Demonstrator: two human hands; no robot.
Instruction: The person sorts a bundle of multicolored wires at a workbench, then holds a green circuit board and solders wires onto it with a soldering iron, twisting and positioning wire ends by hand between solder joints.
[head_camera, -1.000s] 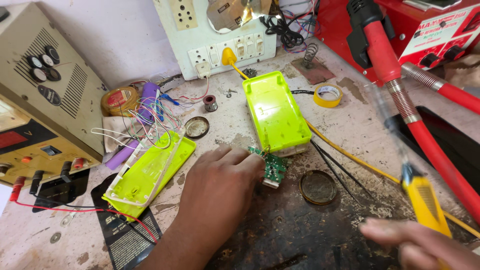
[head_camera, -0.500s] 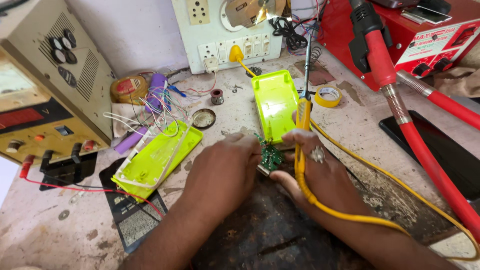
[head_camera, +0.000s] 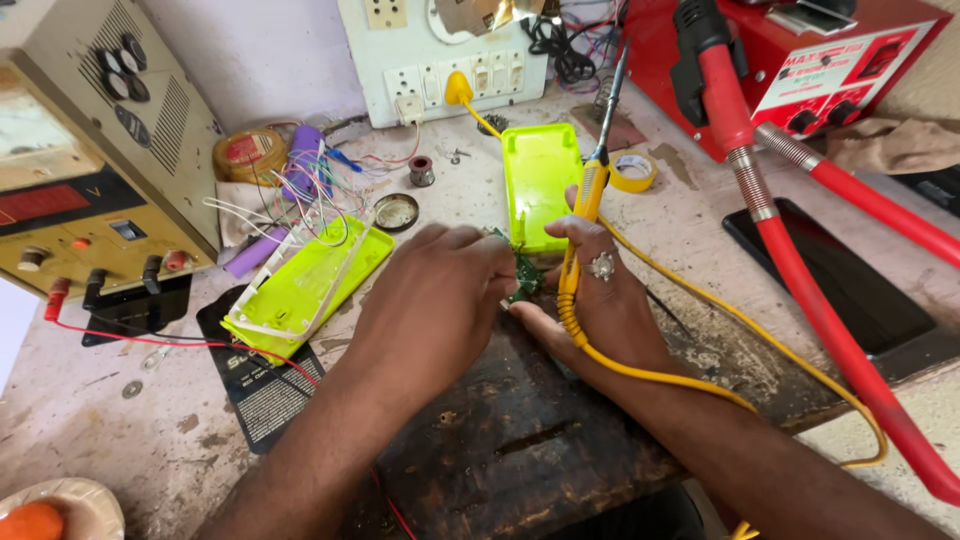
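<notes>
Seen from above, two bare forearms are reaching in from the bottom edge over a scuffed, stained tabletop (head_camera: 700, 210) and meeting near the middle. The left hand (head_camera: 430, 300) is lying palm down with the wrist straight, its fingers curled together over the edge of a small green circuit board (head_camera: 527, 277), pinning it in place; the fingertips themselves are hidden behind the knuckles. The right hand (head_camera: 600, 300), wearing a ring, is angling in from the right with its fingers clamped around the yellow handle of a soldering iron (head_camera: 590, 190). The iron is standing almost upright, its metal tip pointing up and away from the board, while its yellow cord is looping back along the right forearm. The circuit board is sitting between the two hands, touching both, just at the near end of a bright green plastic case (head_camera: 540, 175) lying flat on the tabletop. To the left, a second green case half (head_camera: 310, 280) is lying tilted, with thin white wires trailing from it. Further left a beige power supply (head_camera: 90, 190) is standing. A roll of yellow tape (head_camera: 634, 172) is lying just beside the iron, and a thick red hose (head_camera: 800, 270) is crossing the right side.
</notes>
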